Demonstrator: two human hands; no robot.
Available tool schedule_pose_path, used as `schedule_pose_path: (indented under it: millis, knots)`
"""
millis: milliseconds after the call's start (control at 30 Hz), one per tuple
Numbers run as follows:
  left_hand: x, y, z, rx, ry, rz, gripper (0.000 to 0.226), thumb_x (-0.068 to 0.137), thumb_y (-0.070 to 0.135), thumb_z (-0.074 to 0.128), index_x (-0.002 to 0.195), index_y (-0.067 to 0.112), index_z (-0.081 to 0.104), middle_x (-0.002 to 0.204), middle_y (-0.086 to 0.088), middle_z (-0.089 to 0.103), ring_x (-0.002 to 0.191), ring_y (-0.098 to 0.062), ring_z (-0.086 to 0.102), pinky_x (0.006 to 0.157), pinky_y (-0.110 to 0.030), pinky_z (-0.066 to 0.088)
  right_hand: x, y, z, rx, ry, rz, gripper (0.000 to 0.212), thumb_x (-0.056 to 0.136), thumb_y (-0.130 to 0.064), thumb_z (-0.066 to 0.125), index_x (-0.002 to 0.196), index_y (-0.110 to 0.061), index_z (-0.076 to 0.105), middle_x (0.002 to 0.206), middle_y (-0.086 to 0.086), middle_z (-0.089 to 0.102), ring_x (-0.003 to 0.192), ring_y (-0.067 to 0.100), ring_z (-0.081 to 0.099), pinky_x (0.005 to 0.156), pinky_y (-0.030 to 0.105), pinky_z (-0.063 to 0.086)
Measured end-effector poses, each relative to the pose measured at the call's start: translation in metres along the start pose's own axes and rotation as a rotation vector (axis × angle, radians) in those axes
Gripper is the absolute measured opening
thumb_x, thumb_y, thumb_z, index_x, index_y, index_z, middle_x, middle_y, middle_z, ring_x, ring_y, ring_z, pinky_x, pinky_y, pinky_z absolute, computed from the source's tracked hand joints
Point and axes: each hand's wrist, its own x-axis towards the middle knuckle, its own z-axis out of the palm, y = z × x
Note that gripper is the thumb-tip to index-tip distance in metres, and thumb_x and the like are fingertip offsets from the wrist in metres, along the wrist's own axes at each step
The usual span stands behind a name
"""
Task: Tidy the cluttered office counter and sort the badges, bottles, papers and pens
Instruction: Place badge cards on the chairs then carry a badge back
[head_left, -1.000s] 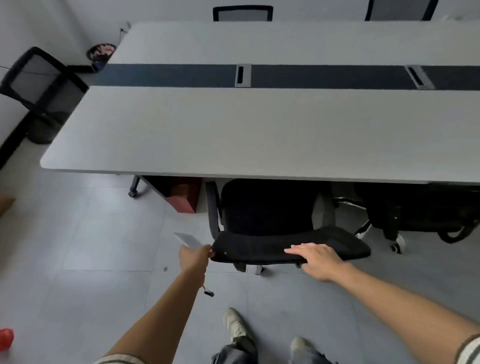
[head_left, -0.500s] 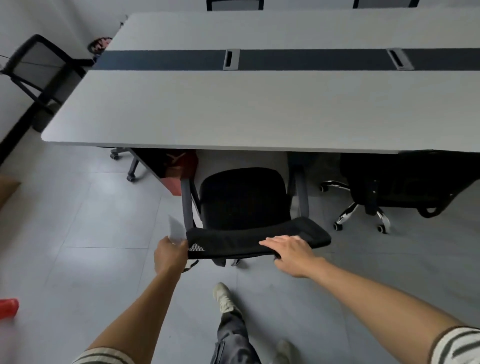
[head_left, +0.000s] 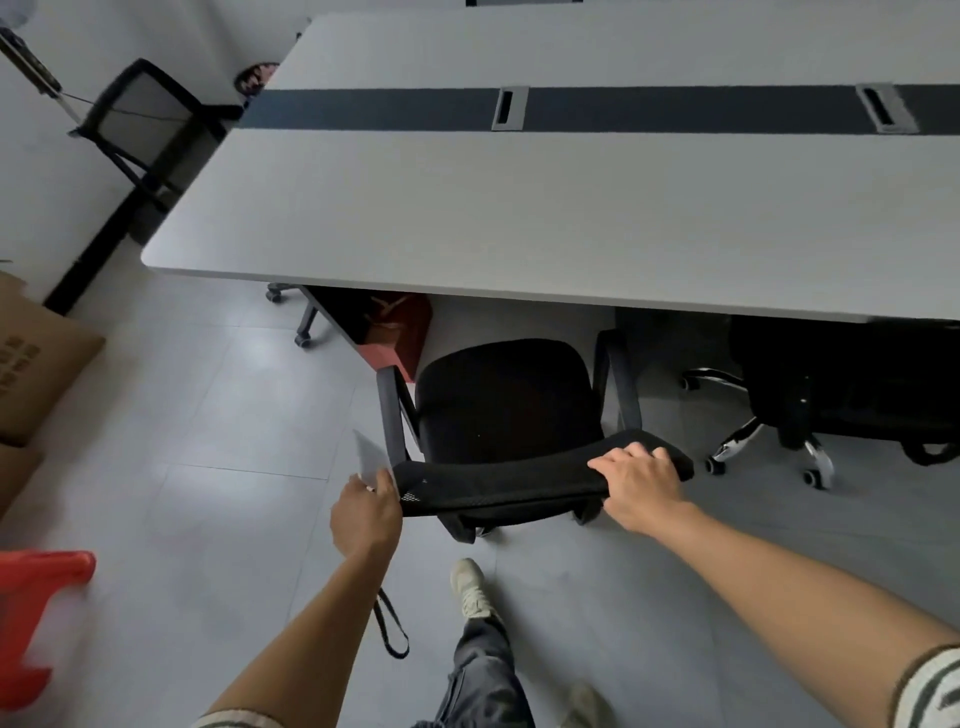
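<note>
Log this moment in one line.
left hand: pinches pale flat card | right hand: grips black mesh chair backrest

Single head camera, facing forward-down; left hand (head_left: 366, 514), right hand (head_left: 639, 486) close, table (head_left: 519, 218) beyond.

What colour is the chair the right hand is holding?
Black. The chair under the right hand shows best in the head view.

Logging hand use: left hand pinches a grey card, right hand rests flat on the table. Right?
Not quite: the head view shows the right hand gripping the chair backrest, not resting on the table. The left hand does pinch the grey card.
</note>
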Motion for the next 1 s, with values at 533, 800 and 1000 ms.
schedule_pose_path:
  millis: [533,800,1000]
  knots:
    - [0.158,0.130,0.013,0.109,-0.183,0.237,0.047,0.099,0.040,0.039,0.091,0.000,0.061,0.082,-0.011,0.058,0.059,-0.016,0.046,0.045,-0.024,0.028,0.156,-0.014,-0.080,0.069,-0.013,0.152,0.053,0.090,-0.018,0.048,0.139,-0.038,0.045,0.138,-0.011,0.052,0.126,0.020,0.042,0.094,0.041,0.034]
    - [0.215,0.196,0.038,0.126,-0.267,0.291,0.045,0.098,0.040,0.041,0.088,0.000,0.060,0.083,-0.014,0.061,0.069,-0.030,0.058,0.055,-0.034,0.047,0.217,0.015,-0.112,0.055,-0.069,0.180,0.055,0.093,-0.022,0.048,0.144,-0.039,0.038,0.143,-0.011,0.047,0.129,0.020,0.039,0.098,0.039,0.032]
    - [0.223,0.197,0.045,0.230,-0.217,0.250,0.046,0.094,0.038,0.039,0.079,0.001,0.061,0.070,-0.012,0.059,0.066,-0.030,0.054,0.053,-0.032,0.040,0.220,0.024,-0.112,0.007,-0.122,0.066,0.061,0.088,-0.030,0.051,0.146,-0.035,0.035,0.145,-0.008,0.044,0.129,0.021,0.039,0.100,0.038,0.032]
